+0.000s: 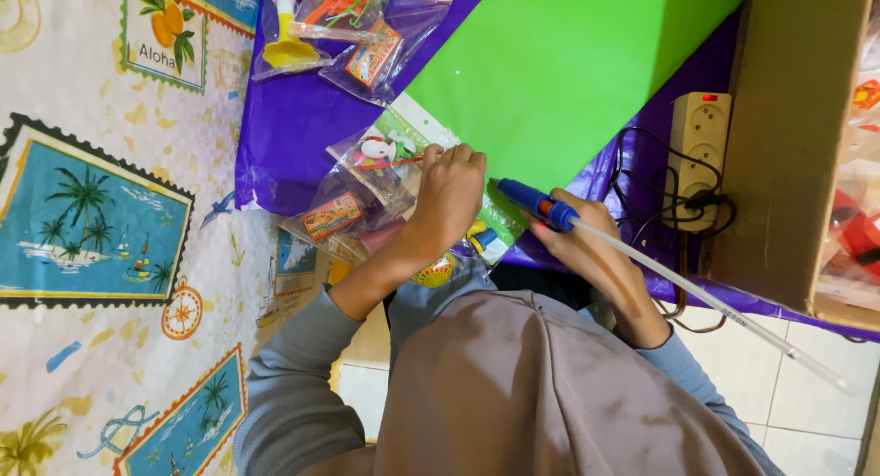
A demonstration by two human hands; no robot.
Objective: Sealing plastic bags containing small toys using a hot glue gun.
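**Glue gun at the green sheet's edge**

Right hand (587, 247) fingers wrapped tight around a blue glue gun (536, 201), clear glue stick (715, 302) trailing back. Nozzle sits at the edge of the green paper sheet (568, 64). Left hand (449, 192) fingers curled, pressing down a clear toy packet (380, 155) beside the sheet. Power strip (698, 155) near, on purple plastic (293, 119).

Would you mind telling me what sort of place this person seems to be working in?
Probably a home floor used for packing small toys. The right hand holds a glue gun beside green card, the left hand presses bagged toys, and a power strip lies beside floor tiles.
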